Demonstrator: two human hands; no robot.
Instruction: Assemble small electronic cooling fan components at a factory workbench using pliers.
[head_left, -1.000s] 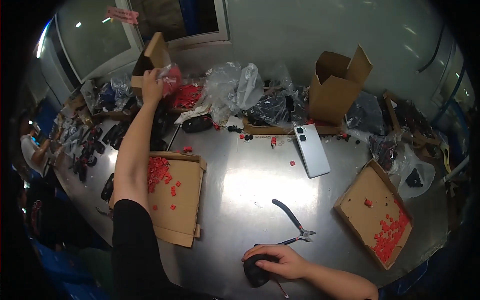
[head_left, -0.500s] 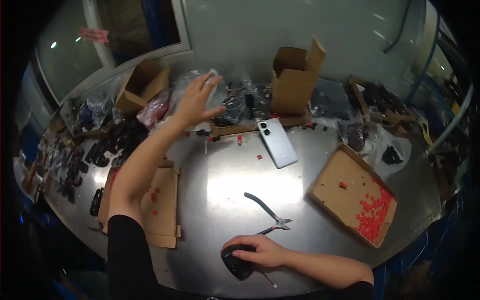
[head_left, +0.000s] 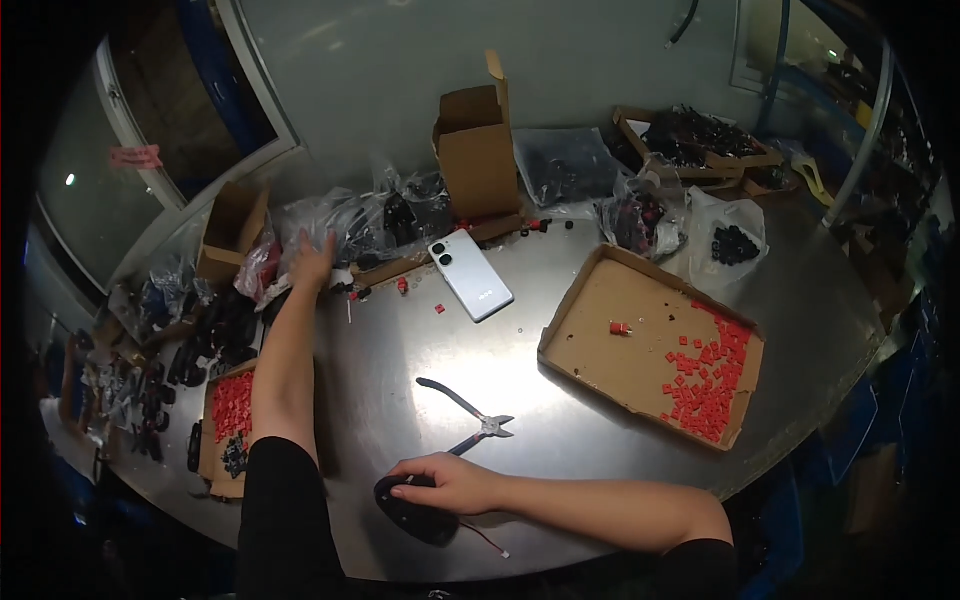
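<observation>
My left hand (head_left: pixel 314 265) reaches to the far left side of the table, fingers spread, at the edge of a crumpled clear plastic bag (head_left: pixel 345 230). Nothing shows in its grasp. At the near edge, my right hand (head_left: pixel 448 482) is closed on a rounded black plastic shell (head_left: pixel 425 522), thumb on top. A thin wire (head_left: pixel 485 538) with a small white plug trails from the shell to the right. Just beyond that hand lie diagonal cutters (head_left: pixel 490 426) with dark handles; the lower handle runs down toward my fingers.
A silver phone (head_left: pixel 472 278) lies at mid-table. Shallow cardboard trays with small red parts stand at right (head_left: pixel 590 375) and left (head_left: pixel 208 462). Along the back are an upright open carton (head_left: pixel 478 165), a tilted carton (head_left: pixel 228 238) and bagged parts. Black pieces (head_left: pixel 155 400) crowd the far left.
The view has swung to the right, so the table sits further left. My left hand has lowered toward the bags, uncovering red and grey parts in the left tray. My right hand keeps the shell.
</observation>
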